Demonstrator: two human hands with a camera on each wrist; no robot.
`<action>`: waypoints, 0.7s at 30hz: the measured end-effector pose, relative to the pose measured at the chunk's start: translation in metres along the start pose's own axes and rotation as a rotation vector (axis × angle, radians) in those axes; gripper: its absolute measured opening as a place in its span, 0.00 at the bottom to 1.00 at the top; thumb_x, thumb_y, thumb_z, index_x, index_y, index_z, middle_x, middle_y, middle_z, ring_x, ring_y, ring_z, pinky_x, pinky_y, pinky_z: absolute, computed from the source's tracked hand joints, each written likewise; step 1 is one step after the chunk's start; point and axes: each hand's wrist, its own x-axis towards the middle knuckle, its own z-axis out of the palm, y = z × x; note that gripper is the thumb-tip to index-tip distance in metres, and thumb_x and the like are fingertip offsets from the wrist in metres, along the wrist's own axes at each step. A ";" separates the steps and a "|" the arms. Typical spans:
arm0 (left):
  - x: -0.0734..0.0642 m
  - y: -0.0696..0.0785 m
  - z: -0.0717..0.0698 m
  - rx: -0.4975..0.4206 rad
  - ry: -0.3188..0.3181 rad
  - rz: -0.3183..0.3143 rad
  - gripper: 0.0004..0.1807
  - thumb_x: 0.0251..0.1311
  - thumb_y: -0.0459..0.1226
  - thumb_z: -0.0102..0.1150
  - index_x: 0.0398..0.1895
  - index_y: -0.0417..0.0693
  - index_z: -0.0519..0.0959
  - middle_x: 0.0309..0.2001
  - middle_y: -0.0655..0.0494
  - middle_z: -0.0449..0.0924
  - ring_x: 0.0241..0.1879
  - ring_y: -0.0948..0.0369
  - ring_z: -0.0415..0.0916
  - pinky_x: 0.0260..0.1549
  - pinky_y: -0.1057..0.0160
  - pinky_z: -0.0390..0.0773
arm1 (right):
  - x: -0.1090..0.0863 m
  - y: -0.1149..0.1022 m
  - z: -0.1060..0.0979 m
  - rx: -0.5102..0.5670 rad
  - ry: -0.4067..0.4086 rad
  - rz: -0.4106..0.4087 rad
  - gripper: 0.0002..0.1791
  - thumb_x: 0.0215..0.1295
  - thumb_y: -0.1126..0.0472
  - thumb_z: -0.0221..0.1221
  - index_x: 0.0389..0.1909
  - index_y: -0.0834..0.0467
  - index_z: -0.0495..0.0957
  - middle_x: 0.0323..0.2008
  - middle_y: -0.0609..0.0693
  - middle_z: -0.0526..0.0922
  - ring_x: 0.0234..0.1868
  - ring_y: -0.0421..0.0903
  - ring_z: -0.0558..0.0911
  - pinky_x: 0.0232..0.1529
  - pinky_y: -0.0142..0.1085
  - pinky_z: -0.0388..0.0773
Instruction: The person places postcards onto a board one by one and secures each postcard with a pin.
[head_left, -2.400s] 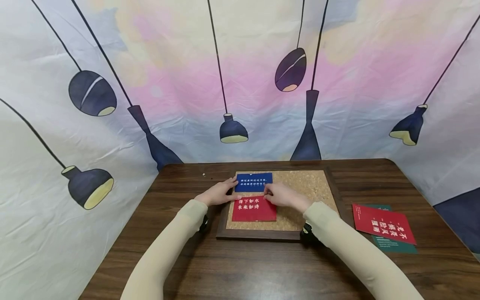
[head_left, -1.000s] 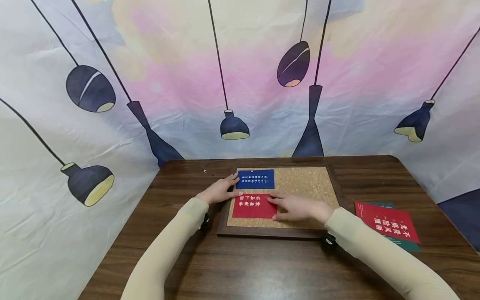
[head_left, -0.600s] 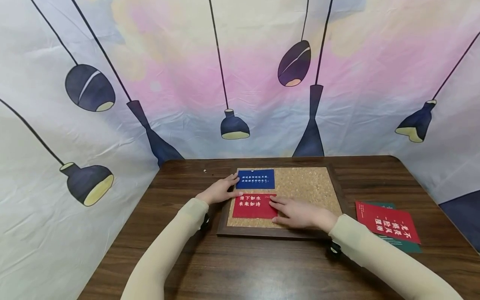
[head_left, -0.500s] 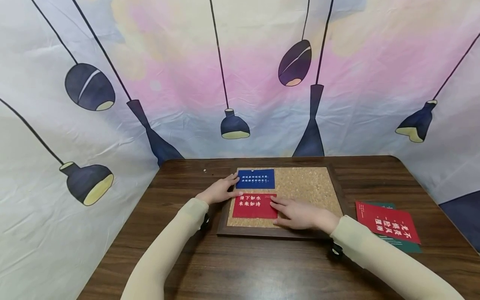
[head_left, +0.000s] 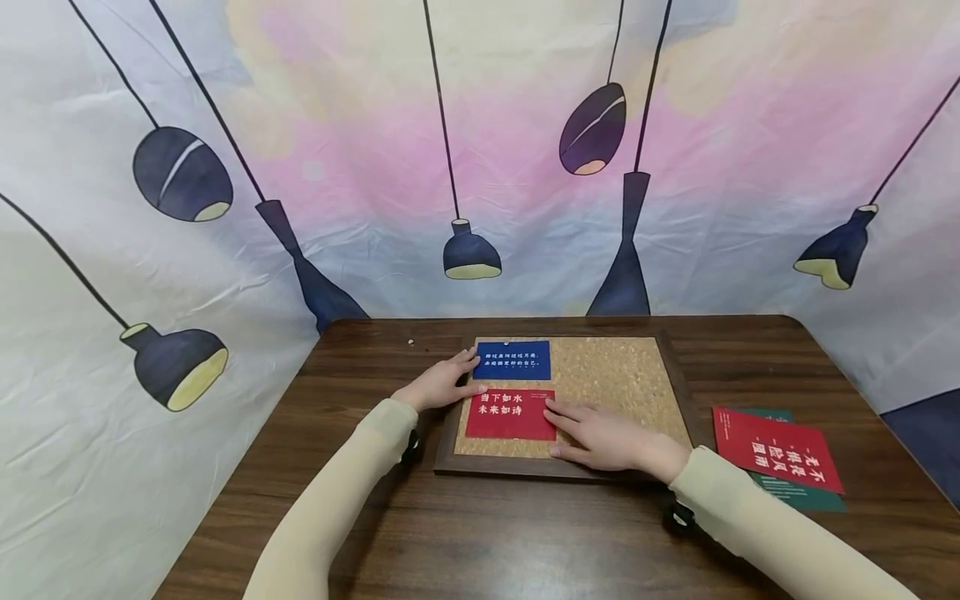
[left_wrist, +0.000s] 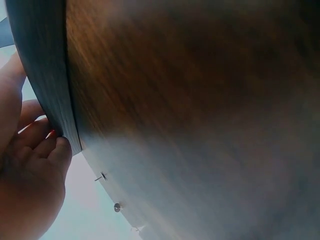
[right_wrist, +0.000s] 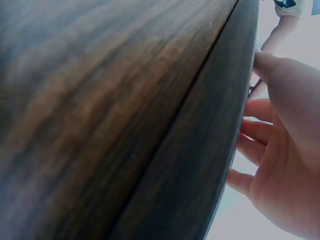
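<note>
Partly, the right edge of the red card [head_left: 510, 417] is hidden under the fingertips of the right hand [head_left: 611, 440], and its small print near the upper right corner is too fine to read. A green card [head_left: 813, 498] is mostly covered by a loose red card [head_left: 780, 446], which lies skewed on the worktop [head_left: 487, 542] to the right. In both wrist views the wooden frame blocks the fingertips; the left one also shows small pins [left_wrist: 118, 207], not sharply, near the worktop's edge.

The red card's long axis runs left to right, nearly parallel to the near side of the frame, with its large lettering upright towards the person. It lies flat on the cork board [head_left: 615, 383], in the near left part, just below a blue card [head_left: 513, 361] set the same way.

The card is left of the right hand, whose fingers are extended and grasp nothing, the thumb on the cork. The left hand [head_left: 438, 385], also relaxed and ungrasping, touches the blue card's left edge, its thumb at the red card's upper left corner.
</note>
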 end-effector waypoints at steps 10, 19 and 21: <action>-0.001 0.000 0.001 0.012 -0.015 0.003 0.42 0.70 0.57 0.54 0.79 0.44 0.56 0.80 0.47 0.46 0.79 0.52 0.43 0.73 0.44 0.53 | -0.001 0.001 0.006 -0.040 0.029 -0.018 0.35 0.75 0.42 0.54 0.74 0.57 0.67 0.74 0.55 0.66 0.69 0.57 0.70 0.69 0.55 0.64; -0.002 0.000 0.003 0.019 -0.010 0.011 0.42 0.71 0.56 0.53 0.79 0.44 0.56 0.80 0.48 0.44 0.79 0.53 0.42 0.73 0.45 0.52 | -0.003 0.000 0.008 -0.042 0.056 -0.024 0.33 0.76 0.43 0.53 0.73 0.58 0.68 0.73 0.55 0.67 0.69 0.58 0.71 0.68 0.55 0.64; -0.002 0.000 0.003 0.018 -0.007 0.012 0.42 0.71 0.56 0.54 0.79 0.44 0.56 0.80 0.48 0.44 0.79 0.53 0.42 0.73 0.44 0.51 | -0.004 -0.001 0.008 -0.053 0.062 -0.033 0.33 0.76 0.43 0.52 0.73 0.58 0.68 0.73 0.56 0.67 0.69 0.58 0.71 0.68 0.55 0.65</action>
